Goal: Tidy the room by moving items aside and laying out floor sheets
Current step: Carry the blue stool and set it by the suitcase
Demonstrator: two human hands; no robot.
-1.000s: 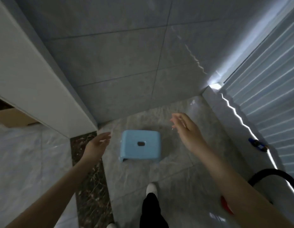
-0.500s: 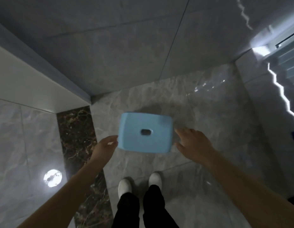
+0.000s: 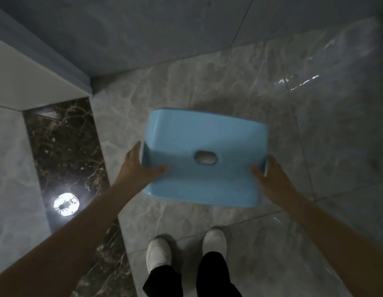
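Note:
A light blue plastic stool (image 3: 204,142) with an oval hole in its seat is in the middle of the head view, over the grey marble floor. My left hand (image 3: 138,167) grips its left side, thumb lying on the seat and fingers round the edge. My right hand (image 3: 271,179) grips its right side the same way, thumb on top. The stool looks large and close to the camera, its legs hidden beneath the seat.
My two white shoes (image 3: 158,251) stand just below the stool. A dark marble threshold strip (image 3: 64,151) with a lamp reflection runs on the left, beside a white door frame (image 3: 25,82). A grey tiled wall (image 3: 143,28) rises behind.
Both hands closed in from open beside the stool and took hold of its two sides. The stool now appears bigger and nearer, and the view has tipped further down.

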